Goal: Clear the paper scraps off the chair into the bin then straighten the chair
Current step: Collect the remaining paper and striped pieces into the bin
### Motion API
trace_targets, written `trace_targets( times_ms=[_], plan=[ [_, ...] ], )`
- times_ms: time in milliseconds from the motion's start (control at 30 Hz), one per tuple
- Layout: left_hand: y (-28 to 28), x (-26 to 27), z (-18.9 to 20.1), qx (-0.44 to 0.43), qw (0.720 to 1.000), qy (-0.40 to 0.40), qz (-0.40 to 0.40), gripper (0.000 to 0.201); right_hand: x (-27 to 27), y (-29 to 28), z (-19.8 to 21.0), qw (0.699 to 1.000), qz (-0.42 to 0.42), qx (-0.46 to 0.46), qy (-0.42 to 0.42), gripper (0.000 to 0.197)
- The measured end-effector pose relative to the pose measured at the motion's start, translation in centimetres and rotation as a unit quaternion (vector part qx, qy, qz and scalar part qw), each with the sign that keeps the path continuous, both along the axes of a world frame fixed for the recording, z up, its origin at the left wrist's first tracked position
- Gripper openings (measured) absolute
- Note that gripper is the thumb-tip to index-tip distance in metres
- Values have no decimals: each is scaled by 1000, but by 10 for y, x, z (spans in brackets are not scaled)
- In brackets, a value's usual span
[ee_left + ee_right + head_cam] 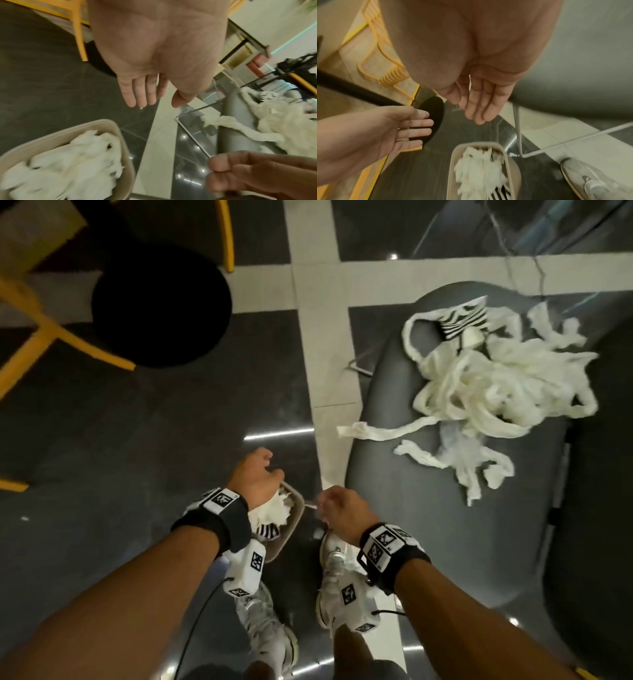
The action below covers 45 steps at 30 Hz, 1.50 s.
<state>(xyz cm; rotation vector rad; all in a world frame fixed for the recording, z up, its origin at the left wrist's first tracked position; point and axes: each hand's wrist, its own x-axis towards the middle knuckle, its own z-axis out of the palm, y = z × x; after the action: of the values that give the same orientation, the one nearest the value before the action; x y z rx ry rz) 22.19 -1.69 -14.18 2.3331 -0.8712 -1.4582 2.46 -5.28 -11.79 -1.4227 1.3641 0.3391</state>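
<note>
A grey chair (428,525) on the right holds a tangled pile of white paper strips (496,385), with one strip hanging over its near edge (228,120). A beige bin (296,518) stands on the floor beside the chair, with white paper scraps (68,162) and a striped piece inside. My left hand (260,474) hovers over the bin with straight fingers (137,97) and holds nothing. My right hand (337,505) hangs just right of the bin, its fingers (481,108) relaxed and empty. The bin's rim (488,143) lies below both hands.
A striped paper cup (462,320) lies among the strips on the chair. A black round table base (161,306) and yellow chair legs (44,337) stand to the left. My white shoes (334,563) are beside the bin. The chair's thin wire leg (518,135) is close by.
</note>
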Motion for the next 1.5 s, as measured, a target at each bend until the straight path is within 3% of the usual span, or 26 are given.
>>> trace_targets(
  times_ms=[100,233,333,433,533,600,667,700,767,833,867,967,1033,1100,1200,1267,1300,1367,1400,1500],
  plan=[
    [-57,-29,24,-51,998,-11,-31,38,-36,-38,23,997,-67,-43,-12,16],
    [-122,-80,43,-108,988,-17,-113,43,-94,-97,38,979,-112,-169,28,20],
    [-159,-119,47,-148,972,-31,-180,58,-136,-135,44,955,-108,-267,72,22],
    [-195,-158,53,-221,939,-92,-246,85,-167,-164,45,916,-107,-379,72,27],
    [-229,-196,58,-263,915,-147,-270,109,-190,-190,46,886,-80,-447,90,49],
    [-246,-216,56,-256,919,-140,-265,114,-199,-207,45,885,-30,-450,118,77],
    [-258,-229,55,-241,943,-54,-223,109,-199,-222,39,898,45,-417,133,103],
    [-260,-234,55,-226,956,3,-188,103,-195,-227,36,908,80,-393,123,106],
    [-258,-237,56,-212,965,66,-139,86,-186,-232,32,923,108,-358,91,81],
    [-249,-234,54,-217,965,80,-125,70,-178,-232,34,933,42,-354,43,39],
    [-245,-231,54,-221,964,96,-111,64,-175,-229,36,936,-17,-351,10,28],
    [-235,-224,58,-210,962,167,-52,59,-171,-224,50,933,-180,-294,-103,17],
    [-235,-225,62,-192,960,203,-23,58,-173,-225,60,940,-216,-193,-184,12],
    [-237,-229,67,-188,963,194,5,41,-180,-228,64,938,-217,-119,-242,15],
    [-242,-230,70,-191,970,137,54,20,-198,-239,65,940,-229,-201,-151,29],
    [-242,-226,71,-185,970,136,81,16,-215,-250,56,925,-180,-336,-7,41],
    [-241,-224,71,-180,969,140,90,16,-222,-254,50,920,-133,-364,64,56],
    [-237,-220,72,-174,966,159,104,19,-232,-259,39,933,-68,-315,160,84],
    [-235,-218,73,-173,963,175,111,19,-236,-259,32,942,-58,-276,183,85],
    [-230,-217,79,-175,949,229,127,22,-244,-257,28,936,-60,-281,205,39]
  ],
)
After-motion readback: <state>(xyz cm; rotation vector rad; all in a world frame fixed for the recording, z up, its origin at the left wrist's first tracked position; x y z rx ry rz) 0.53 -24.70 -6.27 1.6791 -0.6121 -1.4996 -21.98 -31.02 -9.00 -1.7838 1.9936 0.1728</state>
